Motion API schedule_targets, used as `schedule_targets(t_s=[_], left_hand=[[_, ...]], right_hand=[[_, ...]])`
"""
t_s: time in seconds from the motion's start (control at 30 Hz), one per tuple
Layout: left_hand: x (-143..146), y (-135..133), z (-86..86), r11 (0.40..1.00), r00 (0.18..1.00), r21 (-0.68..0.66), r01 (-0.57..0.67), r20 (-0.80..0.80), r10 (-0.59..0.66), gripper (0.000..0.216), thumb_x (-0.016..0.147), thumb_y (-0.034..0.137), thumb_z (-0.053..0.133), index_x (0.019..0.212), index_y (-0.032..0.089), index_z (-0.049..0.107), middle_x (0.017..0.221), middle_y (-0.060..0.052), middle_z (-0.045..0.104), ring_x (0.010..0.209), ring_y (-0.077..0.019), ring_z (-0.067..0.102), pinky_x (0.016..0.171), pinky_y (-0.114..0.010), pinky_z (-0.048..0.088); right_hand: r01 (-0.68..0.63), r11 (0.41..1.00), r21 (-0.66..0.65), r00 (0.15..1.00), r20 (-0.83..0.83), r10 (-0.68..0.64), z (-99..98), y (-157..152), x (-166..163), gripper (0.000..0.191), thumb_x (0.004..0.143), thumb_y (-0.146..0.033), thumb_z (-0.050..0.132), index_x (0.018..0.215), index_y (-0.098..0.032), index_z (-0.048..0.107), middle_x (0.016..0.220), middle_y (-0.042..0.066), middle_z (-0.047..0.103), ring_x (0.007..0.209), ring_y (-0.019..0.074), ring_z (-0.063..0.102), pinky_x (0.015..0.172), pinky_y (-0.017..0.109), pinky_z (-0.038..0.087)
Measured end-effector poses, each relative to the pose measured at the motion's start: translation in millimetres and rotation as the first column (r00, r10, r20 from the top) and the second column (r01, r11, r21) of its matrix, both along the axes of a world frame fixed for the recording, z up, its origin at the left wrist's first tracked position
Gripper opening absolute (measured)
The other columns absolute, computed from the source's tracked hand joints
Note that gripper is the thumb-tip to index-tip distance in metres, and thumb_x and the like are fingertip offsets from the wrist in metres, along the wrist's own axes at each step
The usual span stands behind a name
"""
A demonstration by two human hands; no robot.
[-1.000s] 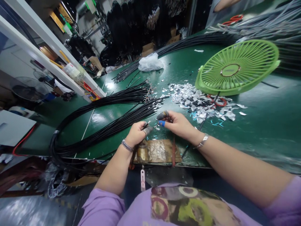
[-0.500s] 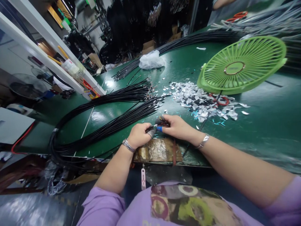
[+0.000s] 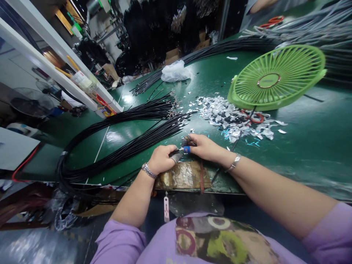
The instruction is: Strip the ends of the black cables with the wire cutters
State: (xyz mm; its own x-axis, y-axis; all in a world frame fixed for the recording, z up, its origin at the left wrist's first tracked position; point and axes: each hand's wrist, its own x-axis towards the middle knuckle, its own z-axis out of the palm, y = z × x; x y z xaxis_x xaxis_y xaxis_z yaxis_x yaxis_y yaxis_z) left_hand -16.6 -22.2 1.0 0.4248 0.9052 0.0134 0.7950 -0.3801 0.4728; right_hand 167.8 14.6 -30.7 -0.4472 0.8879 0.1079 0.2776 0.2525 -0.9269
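Note:
My left hand [image 3: 161, 158] is closed in a pinch on the end of a thin black cable [image 3: 174, 151], its thumb and finger wrapped in grey tape. My right hand [image 3: 205, 146] meets it from the right, fingers pinched together on the cable tip, one fingertip covered in blue tape. What exactly sits between the right fingers is too small to make out. Both hands hover just above a brown taped pad [image 3: 183, 176] at the near edge of the green table [image 3: 302, 139]. A long bundle of black cables [image 3: 123, 146] runs left from the hands.
A heap of silver foil scraps [image 3: 233, 119] with red-handled scissors [image 3: 254, 118] lies beyond my right hand. A green fan grille [image 3: 275, 77] lies at the right. A white plastic bag [image 3: 176, 71] and more cable bundles [image 3: 220, 47] sit farther back. Another person's arm [image 3: 261, 4] shows at the top.
My hands have closed the gap between them and dropped slightly toward the taped pad. The fingertips now touch at the cable end.

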Motion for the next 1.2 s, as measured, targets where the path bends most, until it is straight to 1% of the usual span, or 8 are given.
schedule_targets(t_s=[0.13,0.23,0.37,0.57,0.8,0.93,1.07,1.2], left_hand=[[0,1,0.4,0.999,0.999,-0.001,-0.032,-0.030,0.032,0.014,0.076,0.025,0.055,0.065,0.017,0.058,0.058,0.002,0.054,0.055,-0.0109,0.042,0.054,-0.024,0.029],[1,0,2.0,0.999,0.995,0.014,-0.050,-0.087,0.051,0.013,0.076,0.024,0.055,0.064,0.018,0.058,0.058,0.002,0.054,0.054,-0.0115,0.043,0.054,-0.024,0.028],[3,-1,4.1,0.999,0.991,0.012,-0.052,-0.126,0.053,0.013,0.076,0.025,0.055,0.067,0.018,0.061,0.060,0.001,0.057,0.056,-0.0122,0.046,0.054,-0.025,0.029],[3,-1,3.6,0.999,0.991,0.005,-0.047,-0.125,0.047,0.013,0.076,0.025,0.055,0.068,0.018,0.061,0.058,0.001,0.056,0.055,-0.0121,0.045,0.053,-0.025,0.028],[2,-2,3.2,1.000,0.996,0.004,-0.026,-0.091,0.027,0.013,0.076,0.025,0.055,0.068,0.018,0.061,0.058,0.001,0.054,0.055,-0.0119,0.043,0.054,-0.024,0.029],[2,-2,2.3,1.000,0.998,0.014,-0.007,-0.059,0.008,0.013,0.077,0.026,0.055,0.067,0.018,0.060,0.057,0.001,0.053,0.055,-0.0118,0.041,0.054,-0.025,0.028],[-2,0,-0.6,0.999,0.998,0.007,0.035,0.046,-0.036,0.012,0.076,0.025,0.055,0.068,0.017,0.059,0.060,0.001,0.053,0.056,-0.0111,0.043,0.056,-0.024,0.030],[-4,4,-2.4,0.985,0.941,-0.142,0.095,0.336,-0.042,0.024,0.076,0.037,0.058,0.067,0.015,0.056,0.060,0.002,0.052,0.057,-0.0097,0.044,0.057,-0.022,0.035]], right_hand=[[0.001,0.996,-0.094,0.998,-0.064,-0.007,1.1,1,4,0.016,0.065,-0.032,0.060,0.073,-0.018,0.055,0.067,-0.001,0.056,0.063,0.0137,0.048,0.059,0.027,0.041],[-0.055,0.992,-0.113,0.997,-0.064,0.048,3.5,1,7,0.024,0.064,-0.039,0.064,0.071,-0.018,0.054,0.065,-0.002,0.053,0.061,0.0130,0.046,0.057,0.026,0.040],[-0.109,0.990,-0.086,0.994,-0.023,0.107,6.2,0,7,0.021,0.063,-0.036,0.064,0.070,-0.018,0.055,0.064,-0.002,0.053,0.061,0.0127,0.046,0.057,0.026,0.039],[-0.111,0.993,-0.032,0.993,0.029,0.112,4.6,0,5,0.012,0.066,-0.028,0.059,0.070,-0.018,0.052,0.065,-0.003,0.053,0.061,0.0128,0.046,0.058,0.026,0.040],[-0.109,0.991,0.072,0.991,0.084,0.103,-1.1,1,5,0.011,0.071,-0.027,0.057,0.070,-0.020,0.048,0.067,-0.002,0.052,0.063,0.0142,0.045,0.059,0.027,0.040],[-0.119,0.991,0.068,0.990,0.083,0.113,-4.8,3,4,0.008,0.072,-0.025,0.055,0.073,-0.019,0.050,0.072,0.000,0.054,0.068,0.0159,0.047,0.064,0.029,0.042],[-0.119,0.992,0.029,0.993,0.026,0.118,-4.5,2,4,0.011,0.070,-0.027,0.057,0.071,-0.020,0.048,0.070,-0.001,0.052,0.068,0.0152,0.046,0.065,0.029,0.042],[-0.210,0.968,-0.135,0.969,-0.160,0.188,3.4,-2,1,0.020,0.068,-0.035,0.061,0.074,-0.019,0.049,0.069,-0.003,0.050,0.065,0.0131,0.044,0.062,0.027,0.041]])
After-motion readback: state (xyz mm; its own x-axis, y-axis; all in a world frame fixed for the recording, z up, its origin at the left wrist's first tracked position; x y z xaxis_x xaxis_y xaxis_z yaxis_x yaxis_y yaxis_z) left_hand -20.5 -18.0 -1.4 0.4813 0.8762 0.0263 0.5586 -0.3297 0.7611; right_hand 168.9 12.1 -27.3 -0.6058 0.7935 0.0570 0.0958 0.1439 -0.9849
